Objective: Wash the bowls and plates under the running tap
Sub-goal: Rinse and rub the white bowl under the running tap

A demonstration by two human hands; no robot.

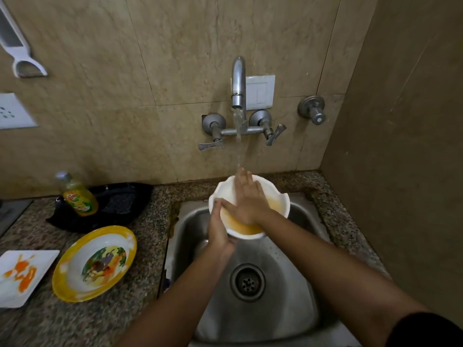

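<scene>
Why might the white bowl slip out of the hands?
The white bowl is probably slippery: tap water runs into it. It looks stiff, so it should keep its shape. The left hand grips its rim while the right hand rubs inside, which likely steadies it.

Soap bottle (pixel 79 196) on black tray (pixel 125 196)

Your white bowl (pixel 276 196) sits tilted over the sink under the running tap (pixel 238 81), its inside smeared yellow-orange. On the tabletop to the left lie a round yellow-rimmed plate (pixel 94 262) with a cartoon picture and, beside it, a square white plate (pixel 25 275) streaked with orange sauce.
</scene>
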